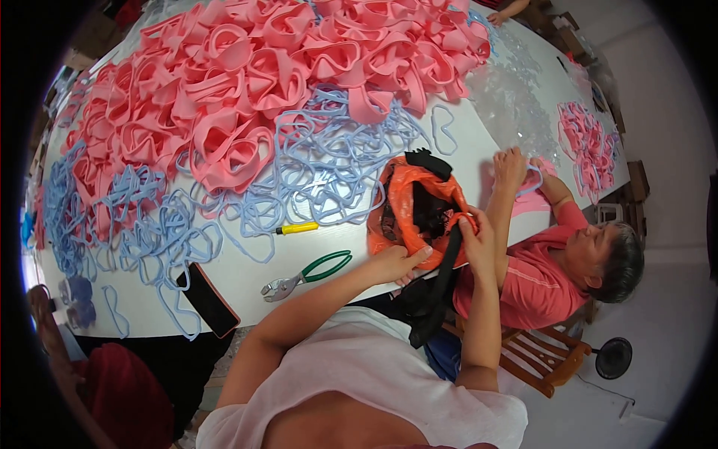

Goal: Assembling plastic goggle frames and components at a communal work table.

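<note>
An orange plastic bag [404, 198] stands open on the white table in front of me, with dark items inside. My left hand [400, 263] grips the near side of its rim, thumb on the plastic. On the right of the opening, my right hand [480, 238] is closed on the gathered orange rim. A black strap [447, 269] runs down beside that hand to a black bundle [415, 303] at the table edge; whether the fingers hold the strap too, I cannot tell. Black fabric [428, 163] sticks out over the far rim.
Pink foam-like loops [239, 82] are heaped across the far table, with pale blue cords [321, 165] before them. Green-handled pliers [307, 277], a yellow stick-shaped tool [297, 227] and a black phone [209, 301] lie nearer. A person in red [538, 277] handles pink pieces at right.
</note>
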`<act>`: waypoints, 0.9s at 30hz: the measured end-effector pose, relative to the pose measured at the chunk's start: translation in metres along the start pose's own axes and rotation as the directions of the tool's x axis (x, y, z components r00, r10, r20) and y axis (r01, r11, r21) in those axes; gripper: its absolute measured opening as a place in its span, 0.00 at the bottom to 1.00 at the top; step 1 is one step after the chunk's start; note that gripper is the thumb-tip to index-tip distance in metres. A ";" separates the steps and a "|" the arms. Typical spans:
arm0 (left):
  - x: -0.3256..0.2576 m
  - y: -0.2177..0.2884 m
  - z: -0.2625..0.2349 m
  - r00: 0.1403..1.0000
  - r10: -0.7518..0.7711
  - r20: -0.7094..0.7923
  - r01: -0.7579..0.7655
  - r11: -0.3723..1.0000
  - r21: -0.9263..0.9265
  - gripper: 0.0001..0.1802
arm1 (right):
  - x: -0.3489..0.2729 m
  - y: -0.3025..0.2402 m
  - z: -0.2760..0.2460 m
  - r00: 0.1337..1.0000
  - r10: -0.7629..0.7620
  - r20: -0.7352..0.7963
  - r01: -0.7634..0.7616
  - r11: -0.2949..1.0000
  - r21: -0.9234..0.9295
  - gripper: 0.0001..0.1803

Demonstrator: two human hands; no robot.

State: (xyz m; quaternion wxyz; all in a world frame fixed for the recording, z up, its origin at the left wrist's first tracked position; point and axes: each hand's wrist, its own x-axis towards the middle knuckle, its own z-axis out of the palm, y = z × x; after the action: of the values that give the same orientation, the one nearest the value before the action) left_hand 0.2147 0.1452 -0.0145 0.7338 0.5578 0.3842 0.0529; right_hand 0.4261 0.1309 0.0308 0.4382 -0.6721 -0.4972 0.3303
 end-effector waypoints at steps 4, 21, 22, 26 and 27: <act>0.009 -0.007 0.028 0.990 0.121 -0.068 -0.128 0.985 -0.116 0.32 | 0.001 -0.017 -0.011 0.989 0.072 0.133 -0.066 0.997 -0.049 0.23; -0.022 0.011 0.054 0.999 -0.017 0.041 0.038 0.800 -0.599 0.10 | 0.170 -0.001 0.025 0.848 0.310 0.430 -0.098 0.889 -0.448 0.15; -0.024 0.012 0.054 0.999 0.035 0.006 -0.025 0.809 -0.588 0.10 | 0.172 0.004 0.020 0.875 0.253 0.412 -0.119 0.939 -0.323 0.13; -0.027 0.012 0.047 0.995 0.103 0.009 -0.078 0.804 -0.589 0.19 | 0.168 -0.017 -0.002 0.890 0.325 0.321 -0.426 0.842 0.331 0.12; -0.028 0.006 0.046 0.993 0.096 -0.070 -0.119 0.770 -0.627 0.20 | 0.153 -0.063 0.001 0.892 0.318 0.320 -0.449 0.701 0.554 0.12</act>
State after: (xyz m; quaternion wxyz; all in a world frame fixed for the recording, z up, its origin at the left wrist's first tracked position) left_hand 0.2257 0.0978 0.0084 0.8673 0.3001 0.3242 0.2295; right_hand 0.4455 0.2852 0.0874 0.5012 -0.5447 -0.2519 0.6234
